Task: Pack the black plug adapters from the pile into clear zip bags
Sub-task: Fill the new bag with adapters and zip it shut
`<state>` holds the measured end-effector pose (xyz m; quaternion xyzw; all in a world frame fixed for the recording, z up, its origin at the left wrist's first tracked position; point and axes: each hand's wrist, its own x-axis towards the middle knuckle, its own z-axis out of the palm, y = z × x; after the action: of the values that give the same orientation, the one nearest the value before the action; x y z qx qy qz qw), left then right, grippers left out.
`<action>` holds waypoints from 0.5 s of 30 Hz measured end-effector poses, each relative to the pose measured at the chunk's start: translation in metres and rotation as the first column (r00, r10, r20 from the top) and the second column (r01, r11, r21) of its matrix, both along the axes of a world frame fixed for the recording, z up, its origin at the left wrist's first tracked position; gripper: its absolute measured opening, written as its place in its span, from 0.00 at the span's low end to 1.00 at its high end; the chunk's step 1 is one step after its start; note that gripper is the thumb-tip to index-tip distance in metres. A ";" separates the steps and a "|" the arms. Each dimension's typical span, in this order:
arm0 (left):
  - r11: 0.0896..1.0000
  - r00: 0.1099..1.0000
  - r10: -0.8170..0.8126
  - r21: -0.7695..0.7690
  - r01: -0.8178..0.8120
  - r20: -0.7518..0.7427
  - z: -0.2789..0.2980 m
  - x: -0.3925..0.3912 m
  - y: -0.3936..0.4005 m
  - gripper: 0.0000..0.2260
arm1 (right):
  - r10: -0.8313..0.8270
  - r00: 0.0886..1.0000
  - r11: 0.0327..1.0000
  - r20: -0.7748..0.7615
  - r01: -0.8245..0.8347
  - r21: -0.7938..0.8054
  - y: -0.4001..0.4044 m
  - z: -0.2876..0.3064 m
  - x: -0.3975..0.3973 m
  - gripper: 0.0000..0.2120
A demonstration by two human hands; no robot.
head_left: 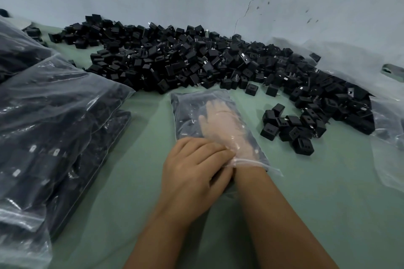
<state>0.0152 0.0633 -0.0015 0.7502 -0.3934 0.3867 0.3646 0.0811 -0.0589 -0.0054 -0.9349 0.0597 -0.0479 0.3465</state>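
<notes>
A clear zip bag (pixel 190 107) lies on the green table in front of me, with black adapters showing dimly inside. My right hand (pixel 220 122) is inside it up to the wrist, fingers stretched flat, seen through the plastic. My left hand (pixel 196 170) grips the bag's mouth at the zip strip beside my right wrist. A big pile of black plug adapters (pixel 196 61) runs along the wall behind the bag. A small cluster of adapters (pixel 290 126) sits just right of the bag.
Filled clear bags of adapters (pixel 48 126) are stacked at the left, reaching the near edge. Loose clear plastic bags (pixel 387 116) lie at the far right against the wall. Green table surface (pixel 142 181) shows between the stack and my arms.
</notes>
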 end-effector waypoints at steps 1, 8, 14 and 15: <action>1.000 1.000 0.000 0.003 0.000 -0.001 -0.001 0.000 0.000 0.06 | -0.173 0.983 0.985 0.060 0.172 0.009 0.003 0.007 0.005 0.26; 0.999 0.999 0.030 0.015 -0.030 -0.022 -0.001 -0.001 0.001 0.05 | -0.140 0.983 0.802 0.119 0.183 -0.568 -0.006 0.009 -0.078 0.16; 0.986 0.975 0.113 0.139 -0.087 -0.192 0.008 -0.002 0.003 0.13 | 0.213 0.971 0.894 0.105 -0.150 -0.422 -0.004 0.016 -0.124 0.15; 0.981 0.959 0.123 0.179 -0.078 -0.256 0.009 -0.002 0.004 0.16 | 0.196 0.978 0.892 0.077 -0.145 -0.429 -0.003 0.010 -0.126 0.18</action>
<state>0.0130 0.0673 0.0074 0.8423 -0.3332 0.2661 0.3298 -0.0451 -0.0620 0.0045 -0.9847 -0.0548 -0.0842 0.1424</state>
